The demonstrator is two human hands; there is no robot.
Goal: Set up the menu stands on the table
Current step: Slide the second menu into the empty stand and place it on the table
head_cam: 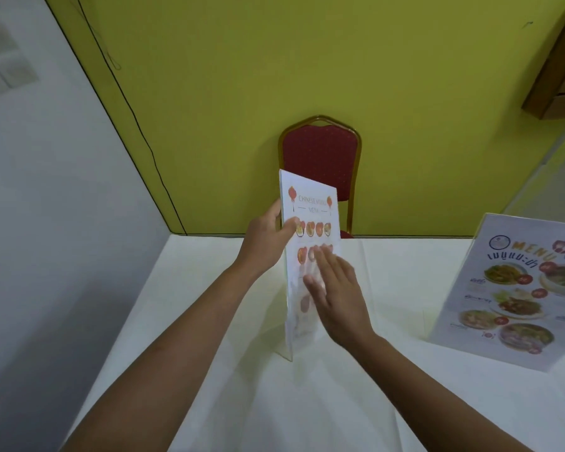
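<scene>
A clear acrylic menu stand (291, 340) stands upright on the white table (209, 370), near its middle. A white "Chinese food menu" sheet (310, 203) sits partly inside it, its upper half sticking out above. My left hand (265, 243) grips the sheet's left edge, thumb on the front. My right hand (336, 295) lies flat with spread fingers against the front face of the stand, over the lower part of the sheet. A second stand with a printed food menu (509, 295) leans upright at the right edge of the table.
A red chair with a gold frame (320, 158) stands behind the table's far edge against a yellow-green wall. A white wall runs along the left side. A wooden fixture (558, 70) hangs at the top right.
</scene>
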